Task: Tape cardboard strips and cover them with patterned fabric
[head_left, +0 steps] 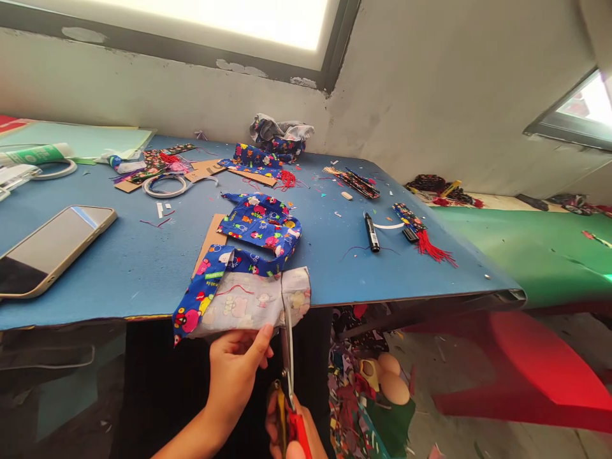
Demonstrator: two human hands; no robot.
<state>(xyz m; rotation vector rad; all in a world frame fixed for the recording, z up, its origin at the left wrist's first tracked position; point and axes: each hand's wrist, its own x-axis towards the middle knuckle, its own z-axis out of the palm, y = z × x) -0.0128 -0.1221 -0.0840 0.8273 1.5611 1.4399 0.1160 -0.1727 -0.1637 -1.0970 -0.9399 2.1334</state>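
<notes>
My left hand (239, 370) pinches the near edge of a printed blue fabric piece (248, 306), whose pale reverse side faces up. My right hand (306, 433) grips a pair of scissors (291, 357) with a red handle, its fingers partly cut off by the bottom of the view. The blades reach into the fabric, and a slit runs up from them near its right end. A longer strip of the same cloth (261, 220) curls over the table beyond. Under it on the left lies a piece of brown cardboard (210, 241).
On the blue table (119, 268) lie a phone (57, 248), a roll of clear tape (165, 185), a black marker (371, 232) and a tasselled strip (415, 223). Crumpled fabric (282, 137) sits against the wall. A red stool (526, 370) stands at lower right, beside piled scraps (349, 395).
</notes>
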